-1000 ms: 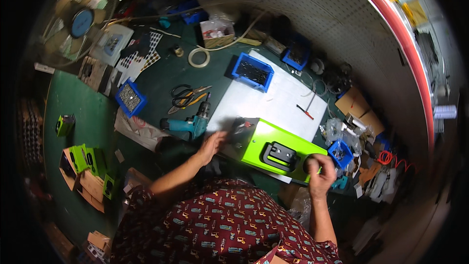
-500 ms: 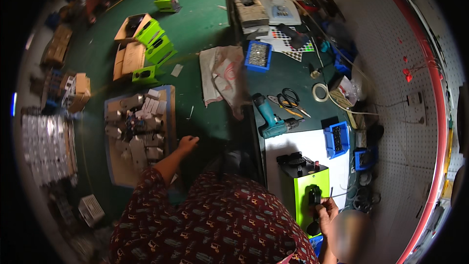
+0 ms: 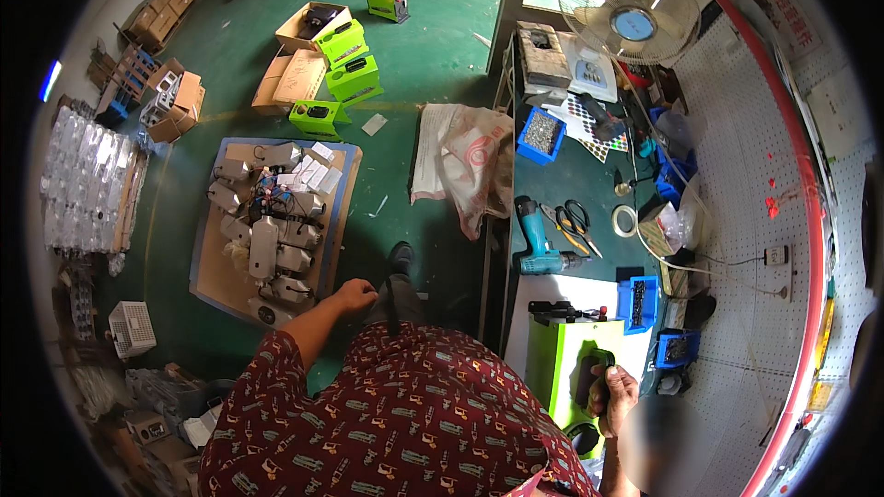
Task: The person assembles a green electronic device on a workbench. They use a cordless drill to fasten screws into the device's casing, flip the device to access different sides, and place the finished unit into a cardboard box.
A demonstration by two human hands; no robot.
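Note:
On the right, my right hand [image 3: 619, 398] is closed around a folded black cord [image 3: 602, 359], held just above a bright green metal box [image 3: 549, 354]. The box has a black end with small fittings and lies on a white sheet [image 3: 521, 308] on the bench. A round black part [image 3: 582, 440] shows below the hand, partly hidden. My left hand [image 3: 355, 295] hangs away from the bench, over the floor, with its fingers curled and nothing visible in them.
Ahead on the bench lie a teal power drill [image 3: 539, 237], scissors [image 3: 578, 221] and a blue screw bin [image 3: 637, 302]. A fan [image 3: 632, 14] stands at its far end. On the floor are a board [image 3: 207, 262] of metal housings, green boxes [image 3: 354, 81] and a sack [image 3: 460, 161].
The view has shifted, so the floor and bench sit differently in it. My right hand still grips the black cord, now turned into a loop. My left hand's fingers are more curled.

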